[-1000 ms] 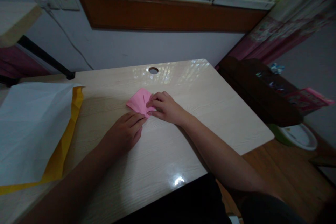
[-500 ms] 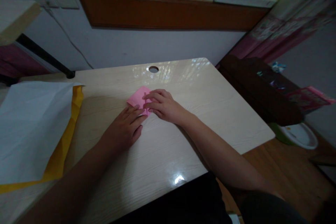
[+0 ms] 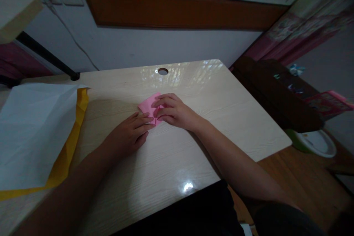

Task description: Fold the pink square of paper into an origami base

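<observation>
Pink paper on worktop, right of white sheet. Left hand spread, fingers on paper's near left; right hand curled over right side, pinch unclear. Uneven pressure could skew creases.

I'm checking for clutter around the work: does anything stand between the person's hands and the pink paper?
Nothing visible does. Fingers of the left hand rest on the lower left of the pink paper, and the right hand touches its right side. The white sheet lies well to the left.
</observation>
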The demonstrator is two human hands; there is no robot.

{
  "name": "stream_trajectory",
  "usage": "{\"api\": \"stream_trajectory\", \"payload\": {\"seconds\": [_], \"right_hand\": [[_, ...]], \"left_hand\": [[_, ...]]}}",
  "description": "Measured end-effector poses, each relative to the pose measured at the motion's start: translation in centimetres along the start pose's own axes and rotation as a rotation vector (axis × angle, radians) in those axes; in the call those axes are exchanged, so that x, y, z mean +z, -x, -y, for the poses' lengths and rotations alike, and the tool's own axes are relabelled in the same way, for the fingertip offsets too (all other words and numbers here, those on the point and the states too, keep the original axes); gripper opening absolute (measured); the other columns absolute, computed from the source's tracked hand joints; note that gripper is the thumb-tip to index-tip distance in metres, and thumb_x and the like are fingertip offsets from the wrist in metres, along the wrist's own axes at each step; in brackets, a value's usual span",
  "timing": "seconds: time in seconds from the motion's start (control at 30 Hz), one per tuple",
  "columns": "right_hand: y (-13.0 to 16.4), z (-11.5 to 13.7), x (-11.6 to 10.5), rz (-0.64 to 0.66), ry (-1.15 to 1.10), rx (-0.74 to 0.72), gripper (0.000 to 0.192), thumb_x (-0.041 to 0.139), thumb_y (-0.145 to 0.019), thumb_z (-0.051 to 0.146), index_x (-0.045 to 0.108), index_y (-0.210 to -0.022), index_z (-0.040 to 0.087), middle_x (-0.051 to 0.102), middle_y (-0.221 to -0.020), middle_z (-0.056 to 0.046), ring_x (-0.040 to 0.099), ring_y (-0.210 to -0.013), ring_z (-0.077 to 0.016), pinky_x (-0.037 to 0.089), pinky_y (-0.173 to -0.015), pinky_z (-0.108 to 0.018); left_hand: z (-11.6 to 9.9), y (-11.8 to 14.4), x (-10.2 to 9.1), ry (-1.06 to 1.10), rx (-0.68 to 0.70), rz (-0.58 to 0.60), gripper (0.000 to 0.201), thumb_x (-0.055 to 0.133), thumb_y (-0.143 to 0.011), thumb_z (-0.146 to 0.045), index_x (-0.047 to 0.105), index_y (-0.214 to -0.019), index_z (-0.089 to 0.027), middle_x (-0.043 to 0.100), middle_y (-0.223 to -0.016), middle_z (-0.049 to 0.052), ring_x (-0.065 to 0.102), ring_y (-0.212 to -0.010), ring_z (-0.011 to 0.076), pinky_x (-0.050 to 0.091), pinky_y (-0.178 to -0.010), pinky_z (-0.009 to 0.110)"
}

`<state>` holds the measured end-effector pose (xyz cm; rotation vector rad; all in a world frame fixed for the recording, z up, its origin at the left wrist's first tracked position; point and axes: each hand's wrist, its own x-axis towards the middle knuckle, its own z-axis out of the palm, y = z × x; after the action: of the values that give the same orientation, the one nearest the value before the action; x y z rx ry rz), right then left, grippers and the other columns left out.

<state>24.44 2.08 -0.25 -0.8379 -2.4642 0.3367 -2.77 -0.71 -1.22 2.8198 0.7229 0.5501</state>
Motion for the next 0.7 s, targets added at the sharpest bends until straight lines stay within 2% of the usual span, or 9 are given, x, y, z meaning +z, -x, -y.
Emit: {"api": "stream_trajectory", "payload": {"seconds": [0.27,0.53,0.7], "right_hand": [[-0.05,0.04,0.29,0.009,-0.021,-0.014,0.008,0.063,-0.098,0.031,0.071,-0.1,0.03,0.069,-0.126,-0.003,0.046,-0.137,-0.0267,0.038,-0.114,-0.05],[-0.51,0.37,0.51,0.036,-0.054,-0.064,0.011,0.06,-0.1,0.031,0.069,-0.097,0.025,0.071,-0.117,-0.005,0.054,-0.122,-0.0236,0.038,-0.109,-0.045],[-0.75,0.77,0.45,0.075,-0.073,-0.056,0.013,0.06,-0.101,0.03,0.068,-0.094,0.023,0.07,-0.116,-0.007,0.054,-0.118,-0.023,0.038,-0.106,-0.043]], "left_hand": [[0.31,0.12,0.08,0.098,0.017,-0.036,0.033,0.054,-0.096,-0.012,0.068,-0.125,-0.02,0.066,-0.136,0.01,0.061,-0.129,0.0235,0.042,-0.12,0.053],[0.1,-0.06,-0.18,0.114,0.032,-0.063,0.033,0.055,-0.095,-0.011,0.069,-0.123,-0.019,0.068,-0.132,0.011,0.063,-0.127,0.0244,0.049,-0.115,0.05],[0.13,-0.14,-0.25,0.115,0.043,-0.076,0.032,0.055,-0.095,-0.01,0.068,-0.123,-0.018,0.069,-0.131,0.011,0.063,-0.127,0.0243,0.05,-0.114,0.049]]}}
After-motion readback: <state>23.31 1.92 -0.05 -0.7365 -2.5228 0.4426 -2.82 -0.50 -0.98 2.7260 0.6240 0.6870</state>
